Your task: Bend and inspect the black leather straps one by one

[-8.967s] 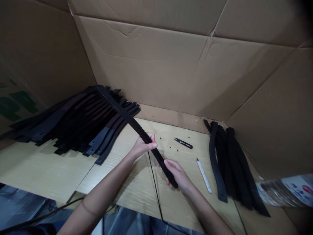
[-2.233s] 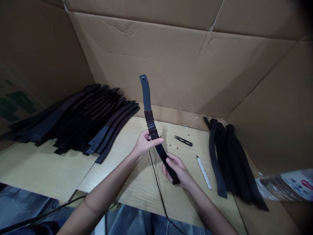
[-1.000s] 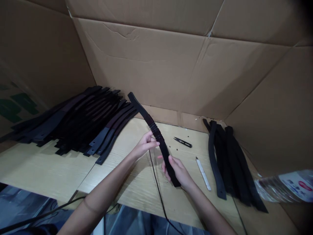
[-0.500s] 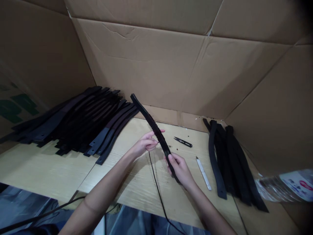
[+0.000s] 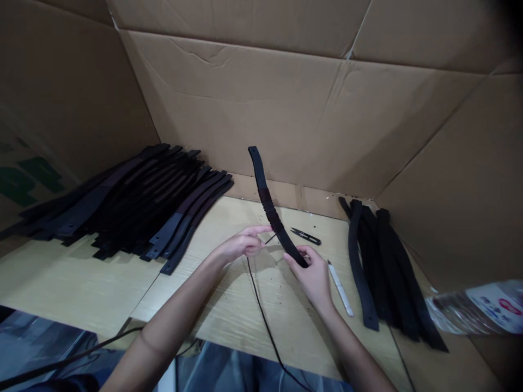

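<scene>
One cord, part hidden, pinched in L fingers; R fingers pinch blk strip.

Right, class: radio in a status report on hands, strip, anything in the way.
Left hand holds black cord. Right hand grips curved black strip at its lower end. Thread snips close by, apparently not in the way.

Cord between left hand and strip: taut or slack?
Looks taut: the dark cord runs straight from left hand to held black strip.
</scene>
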Available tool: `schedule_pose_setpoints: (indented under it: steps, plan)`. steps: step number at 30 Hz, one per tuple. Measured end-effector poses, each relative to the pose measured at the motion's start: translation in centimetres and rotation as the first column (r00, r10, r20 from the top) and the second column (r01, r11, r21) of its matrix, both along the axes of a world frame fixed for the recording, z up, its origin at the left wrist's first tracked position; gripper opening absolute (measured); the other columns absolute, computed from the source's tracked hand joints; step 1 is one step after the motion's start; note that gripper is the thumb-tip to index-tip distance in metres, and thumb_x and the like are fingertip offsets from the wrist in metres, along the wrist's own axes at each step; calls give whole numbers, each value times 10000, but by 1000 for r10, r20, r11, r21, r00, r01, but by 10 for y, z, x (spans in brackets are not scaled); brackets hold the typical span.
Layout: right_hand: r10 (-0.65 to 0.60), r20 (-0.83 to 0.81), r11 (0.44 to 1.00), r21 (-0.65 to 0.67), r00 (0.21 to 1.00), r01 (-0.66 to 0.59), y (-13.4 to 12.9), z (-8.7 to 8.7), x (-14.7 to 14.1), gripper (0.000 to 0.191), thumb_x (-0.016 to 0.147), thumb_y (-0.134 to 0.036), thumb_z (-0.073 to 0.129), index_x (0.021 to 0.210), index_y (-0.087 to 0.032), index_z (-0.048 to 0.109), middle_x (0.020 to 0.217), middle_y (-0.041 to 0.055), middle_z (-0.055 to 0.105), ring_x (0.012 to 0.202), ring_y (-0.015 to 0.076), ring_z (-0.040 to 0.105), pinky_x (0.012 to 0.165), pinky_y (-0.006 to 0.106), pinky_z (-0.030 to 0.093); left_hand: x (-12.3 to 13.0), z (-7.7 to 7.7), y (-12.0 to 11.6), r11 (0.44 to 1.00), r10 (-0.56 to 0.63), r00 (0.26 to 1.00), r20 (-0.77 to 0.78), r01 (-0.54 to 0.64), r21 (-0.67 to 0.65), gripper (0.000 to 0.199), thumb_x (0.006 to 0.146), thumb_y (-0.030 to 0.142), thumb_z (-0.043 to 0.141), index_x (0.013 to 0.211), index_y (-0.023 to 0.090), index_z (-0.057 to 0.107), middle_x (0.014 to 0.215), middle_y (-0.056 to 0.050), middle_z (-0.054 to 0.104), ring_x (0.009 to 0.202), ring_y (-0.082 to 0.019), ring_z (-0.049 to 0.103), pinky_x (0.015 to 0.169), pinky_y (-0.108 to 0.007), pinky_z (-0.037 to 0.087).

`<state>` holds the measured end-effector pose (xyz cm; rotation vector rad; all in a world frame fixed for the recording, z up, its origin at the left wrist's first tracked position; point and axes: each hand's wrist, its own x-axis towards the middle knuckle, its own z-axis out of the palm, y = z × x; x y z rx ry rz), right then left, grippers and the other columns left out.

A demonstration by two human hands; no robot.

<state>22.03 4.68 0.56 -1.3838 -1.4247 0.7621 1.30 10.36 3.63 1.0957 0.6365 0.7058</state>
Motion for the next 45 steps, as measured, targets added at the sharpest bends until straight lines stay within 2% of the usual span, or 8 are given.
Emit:
schedule_pose_setpoints:
  steps: [5, 11, 17, 24, 31, 36, 42, 45]
  plan:
    - [1, -40, 1000, -5, 999, -1, 0, 1, 0, 313, 745, -432, 722, 851, -156, 618, 840, 61, 673, 779, 212, 633, 707, 303, 479, 1, -3, 0, 1000, -4, 1000, -13, 4, 23, 678, 659, 121, 569, 1332, 107, 483, 468, 117, 308, 421, -58, 163, 448, -238, 97]
    - [158, -234, 974, -123, 959, -191, -4, 6, -2, 361, 761, -488, 700, 865, -151, 621, 651, -7, 576, 447, 83, 462, 404, 200, 330, 2, 5, -3, 993, 6, 996, -87, 4, 121, 634, 756, 208, 603, 1359, 82, 457, 487, 116, 265, 445, -68, 159, 447, -238, 116]
    - [285, -457, 907, -156, 842, -392, -7, 4, -6, 425, 820, -565, 609, 835, -140, 610, 635, -30, 520, 362, 60, 471, 334, 182, 314, 3, 1, -2, 975, -31, 998, -46, 41, 218, 530, 839, 363, 610, 1295, 107, 522, 535, 100, 250, 454, -63, 161, 441, -233, 120]
    - [260, -681, 821, -218, 685, -528, -9, 1, -11, 532, 814, -630, 573, 888, -110, 654, 566, -23, 561, 336, 82, 516, 322, 179, 347, 8, -1, -2, 952, 22, 999, -42, -9, 305, 496, 837, 449, 615, 1185, 96, 597, 554, 81, 298, 467, -56, 171, 439, -222, 121]
    - [232, -854, 650, -220, 466, -728, -10, 0, -8, 469, 791, -627, 601, 806, -158, 595, 473, -74, 493, 276, 57, 376, 304, 182, 315, 11, 2, -8, 962, -6, 999, -38, 17, 273, 551, 847, 447, 605, 1265, 91, 556, 535, 102, 232, 454, -56, 161, 439, -213, 120]
    - [260, -878, 482, -241, 401, -842, -13, -2, -8, 468, 806, -659, 550, 784, -192, 551, 373, -104, 399, 250, 71, 285, 300, 180, 285, 13, -1, -9, 960, 37, 999, -7, -33, 276, 432, 783, 439, 683, 1058, 111, 622, 516, 99, 322, 430, -40, 201, 419, -190, 136]
    - [311, -859, 476, -229, 406, -849, -14, 2, -13, 459, 882, -593, 474, 1029, -171, 578, 403, -117, 390, 251, 48, 220, 285, 154, 205, 19, -3, -9, 942, 157, 986, 65, -169, 291, 317, 693, 357, 780, 774, 115, 591, 682, -3, 603, 574, -89, 532, 541, -196, 405]
    - [307, -845, 535, -227, 437, -814, -13, 2, -13, 498, 870, -628, 479, 1098, -191, 544, 505, -111, 435, 264, 23, 210, 285, 147, 188, 19, -3, -8, 946, 134, 989, 58, -145, 289, 285, 722, 344, 759, 752, 114, 593, 661, -13, 634, 533, -101, 565, 537, -216, 435]
